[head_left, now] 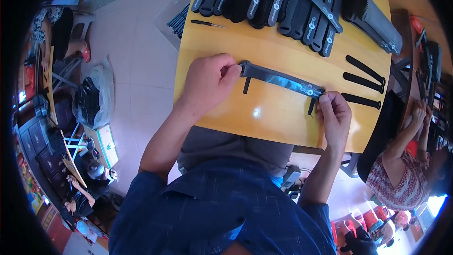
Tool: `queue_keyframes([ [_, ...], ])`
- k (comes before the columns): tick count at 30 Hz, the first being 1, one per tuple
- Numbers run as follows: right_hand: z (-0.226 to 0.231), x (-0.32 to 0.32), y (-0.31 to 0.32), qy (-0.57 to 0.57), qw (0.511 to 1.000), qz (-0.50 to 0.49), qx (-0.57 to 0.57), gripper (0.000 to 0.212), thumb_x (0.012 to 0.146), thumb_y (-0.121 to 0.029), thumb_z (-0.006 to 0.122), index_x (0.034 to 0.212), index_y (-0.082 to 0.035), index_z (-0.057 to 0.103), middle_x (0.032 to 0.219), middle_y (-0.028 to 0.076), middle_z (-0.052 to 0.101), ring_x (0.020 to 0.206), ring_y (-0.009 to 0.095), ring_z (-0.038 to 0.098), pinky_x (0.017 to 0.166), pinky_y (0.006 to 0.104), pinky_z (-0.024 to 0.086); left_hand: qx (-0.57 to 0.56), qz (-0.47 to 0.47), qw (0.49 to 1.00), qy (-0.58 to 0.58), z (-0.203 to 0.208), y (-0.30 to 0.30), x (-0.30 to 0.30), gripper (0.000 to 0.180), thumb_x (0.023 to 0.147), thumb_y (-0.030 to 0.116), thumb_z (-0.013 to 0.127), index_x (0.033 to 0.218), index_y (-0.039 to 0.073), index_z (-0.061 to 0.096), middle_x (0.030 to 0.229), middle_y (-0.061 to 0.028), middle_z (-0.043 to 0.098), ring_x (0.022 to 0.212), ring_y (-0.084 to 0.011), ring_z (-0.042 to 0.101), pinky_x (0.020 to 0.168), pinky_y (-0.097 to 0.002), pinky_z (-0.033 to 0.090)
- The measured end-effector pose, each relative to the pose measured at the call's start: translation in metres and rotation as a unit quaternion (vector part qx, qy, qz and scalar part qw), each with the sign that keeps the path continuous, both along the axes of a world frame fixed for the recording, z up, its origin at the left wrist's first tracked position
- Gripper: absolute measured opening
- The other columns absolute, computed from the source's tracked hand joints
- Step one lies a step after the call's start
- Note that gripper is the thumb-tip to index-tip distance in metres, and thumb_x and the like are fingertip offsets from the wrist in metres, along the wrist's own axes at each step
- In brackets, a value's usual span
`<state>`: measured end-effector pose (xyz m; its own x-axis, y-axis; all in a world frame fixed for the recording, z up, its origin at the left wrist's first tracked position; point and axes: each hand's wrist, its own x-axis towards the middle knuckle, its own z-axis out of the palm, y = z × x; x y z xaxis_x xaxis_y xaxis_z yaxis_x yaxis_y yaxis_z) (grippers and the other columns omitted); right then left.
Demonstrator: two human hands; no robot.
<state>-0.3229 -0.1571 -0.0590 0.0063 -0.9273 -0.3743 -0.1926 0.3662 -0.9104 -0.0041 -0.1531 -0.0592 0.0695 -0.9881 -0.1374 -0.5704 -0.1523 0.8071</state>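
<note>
A flat dark grey strap (278, 78) with a glossy face and a white printed mark stretches across the table in front of me. My left hand (212, 82) is closed in a pinch at its left end, beside a dark rounded tip. Thumb and fingers of my right hand (335, 113) pinch the strap's right end. A short narrow black strip (247, 85) shows below the left end, and another black strip (311, 106) below the right end. I cannot tell whether these strips are attached to the strap.
Overlapping dark straps (269, 0) cover the far side of the yellow table (222, 118). A stack of grey straps (373, 19) lies far right, above several thin black straps (363, 82). A small black-handled tool (207, 23) lies far left. A person (401, 170) works at the right.
</note>
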Motion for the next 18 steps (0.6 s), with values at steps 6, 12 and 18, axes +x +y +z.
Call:
queue_keyframes([
  [6, -0.0016, -0.0025, 0.0010, -0.003, 1.000, -0.005, 0.003, 0.016, 0.104, -0.015, 0.068, 0.095, -0.002, 0.067, 0.077, -0.002, 0.062, 0.067, 0.004, 0.053, 0.061, 0.0196, 0.042, 0.016, -0.005, 1.000, -0.014, 0.0022, -0.0018, -0.0018, 0.017, 0.093, 0.014, 0.071, 0.081, 0.002, 0.067, 0.066, -0.0136, 0.066, 0.058, -0.0289, 0.066, 0.056, -0.0375, 0.049],
  [12, -0.0038, -0.0042, 0.0009, -0.014, 1.000, -0.005, 0.001, 0.016, 0.104, -0.015, 0.068, 0.096, -0.002, 0.067, 0.077, -0.002, 0.062, 0.066, 0.004, 0.054, 0.060, 0.0195, 0.042, 0.019, -0.014, 0.999, -0.035, 0.0035, -0.0044, -0.0030, 0.017, 0.093, 0.014, 0.070, 0.081, 0.003, 0.068, 0.065, -0.0129, 0.066, 0.059, -0.0290, 0.067, 0.057, -0.0385, 0.050],
  [18, -0.0031, -0.0025, 0.0005, -0.007, 1.000, -0.006, 0.000, 0.016, 0.104, -0.015, 0.069, 0.095, -0.002, 0.068, 0.076, -0.002, 0.062, 0.066, 0.004, 0.054, 0.060, 0.0194, 0.042, 0.015, -0.016, 0.999, -0.043, 0.0034, -0.0046, -0.0031, 0.017, 0.092, 0.014, 0.070, 0.080, 0.004, 0.067, 0.065, -0.0132, 0.066, 0.059, -0.0304, 0.067, 0.058, -0.0400, 0.050],
])
